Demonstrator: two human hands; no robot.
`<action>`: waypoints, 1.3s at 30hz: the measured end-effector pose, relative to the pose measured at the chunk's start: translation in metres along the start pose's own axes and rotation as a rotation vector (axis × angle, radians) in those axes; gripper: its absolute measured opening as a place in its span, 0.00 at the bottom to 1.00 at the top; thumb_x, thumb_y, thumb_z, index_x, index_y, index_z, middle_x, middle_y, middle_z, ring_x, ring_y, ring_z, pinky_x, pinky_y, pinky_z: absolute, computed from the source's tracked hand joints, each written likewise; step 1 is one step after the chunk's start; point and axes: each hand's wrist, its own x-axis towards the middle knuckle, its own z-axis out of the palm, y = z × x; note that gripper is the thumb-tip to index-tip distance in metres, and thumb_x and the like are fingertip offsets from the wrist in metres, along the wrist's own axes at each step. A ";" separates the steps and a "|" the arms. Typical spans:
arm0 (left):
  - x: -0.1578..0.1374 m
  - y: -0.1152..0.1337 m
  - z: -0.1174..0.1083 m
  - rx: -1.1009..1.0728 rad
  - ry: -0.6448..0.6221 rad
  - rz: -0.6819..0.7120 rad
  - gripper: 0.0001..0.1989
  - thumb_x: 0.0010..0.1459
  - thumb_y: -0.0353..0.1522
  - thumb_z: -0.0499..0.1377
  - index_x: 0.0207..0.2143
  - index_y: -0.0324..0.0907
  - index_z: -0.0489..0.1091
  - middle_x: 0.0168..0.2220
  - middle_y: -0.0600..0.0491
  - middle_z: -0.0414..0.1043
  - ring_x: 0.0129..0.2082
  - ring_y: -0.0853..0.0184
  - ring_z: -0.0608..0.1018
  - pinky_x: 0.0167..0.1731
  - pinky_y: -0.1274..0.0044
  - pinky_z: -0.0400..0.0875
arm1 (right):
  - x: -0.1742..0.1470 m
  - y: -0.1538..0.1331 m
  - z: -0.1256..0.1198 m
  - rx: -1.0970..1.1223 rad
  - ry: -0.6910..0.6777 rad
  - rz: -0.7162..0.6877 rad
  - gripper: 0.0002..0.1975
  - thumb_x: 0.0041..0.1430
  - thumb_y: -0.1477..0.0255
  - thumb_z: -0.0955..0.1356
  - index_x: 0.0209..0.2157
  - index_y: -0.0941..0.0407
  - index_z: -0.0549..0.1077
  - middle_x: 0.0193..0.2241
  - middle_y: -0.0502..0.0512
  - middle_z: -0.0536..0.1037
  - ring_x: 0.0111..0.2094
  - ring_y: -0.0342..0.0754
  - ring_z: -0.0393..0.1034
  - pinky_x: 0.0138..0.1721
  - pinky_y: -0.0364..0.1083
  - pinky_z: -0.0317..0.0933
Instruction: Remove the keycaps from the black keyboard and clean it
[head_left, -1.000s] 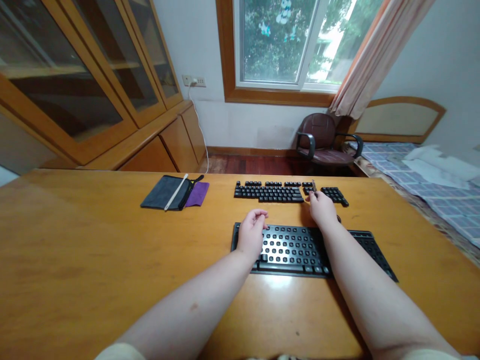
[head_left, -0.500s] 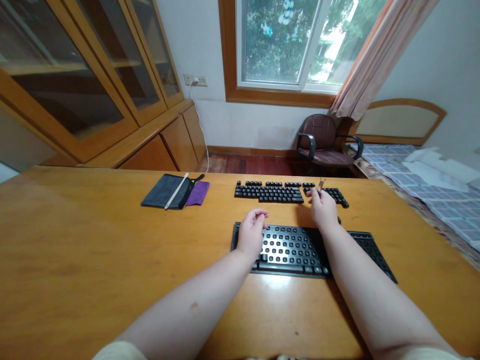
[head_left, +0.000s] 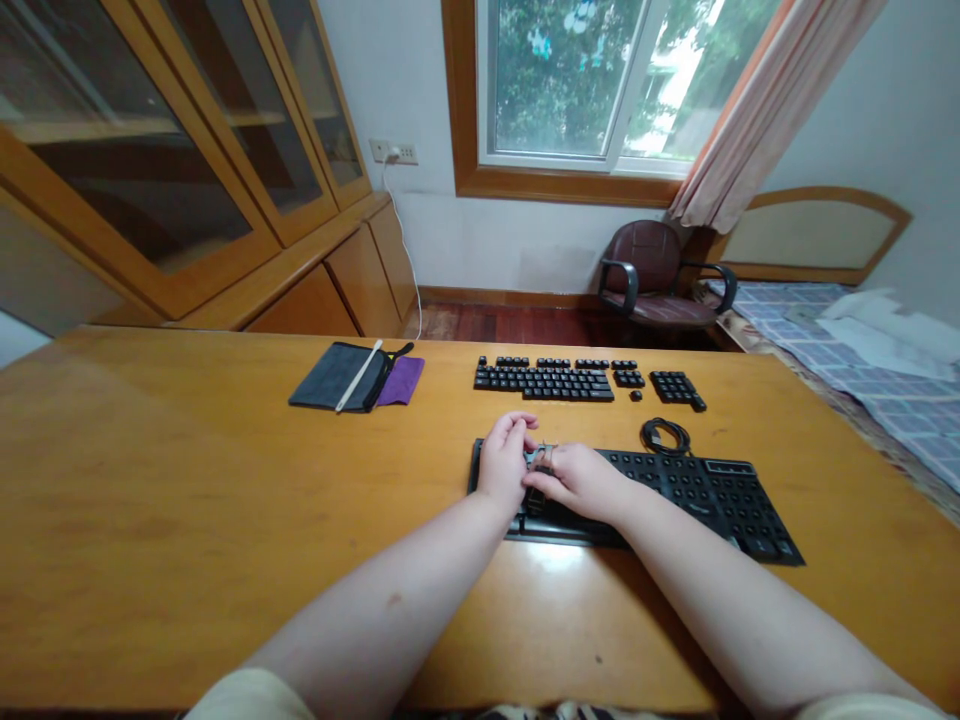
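A black keyboard [head_left: 686, 490] with most of its keycaps off lies on the desk under both hands. Over its left part, my right hand [head_left: 589, 482] is closed on a small wire keycap puller [head_left: 546, 457], whose thin metal prongs show above the fingers. Close against it, my left hand [head_left: 504, 465] has its fingers curled and pressed together; what they hold is hidden. Behind the keyboard the loose black keycaps [head_left: 551, 382] stand in rows, with the number-pad keycaps [head_left: 676, 386] grouped at the right. One single keycap [head_left: 636, 396] sits apart.
A coiled black cable [head_left: 665, 437] rests just behind the keyboard. Toward the back left, a grey pouch [head_left: 330, 375] carries a pale stick [head_left: 358, 377], with a purple cloth [head_left: 403, 382] beside it. Past the wooden desk [head_left: 187, 500] stands a brown armchair [head_left: 652, 260].
My right hand has come from above the loose keycaps down and left, bringing the keycap puller to my left hand. The left hand stays over the keyboard's left end. The view has shifted slightly.
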 end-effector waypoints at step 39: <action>-0.003 0.003 0.000 0.077 0.011 0.035 0.09 0.57 0.35 0.51 0.33 0.41 0.69 0.32 0.53 0.69 0.25 0.73 0.68 0.28 0.81 0.64 | -0.004 0.012 0.020 0.078 0.286 -0.449 0.18 0.64 0.62 0.60 0.26 0.56 0.72 0.20 0.53 0.76 0.24 0.44 0.70 0.28 0.43 0.60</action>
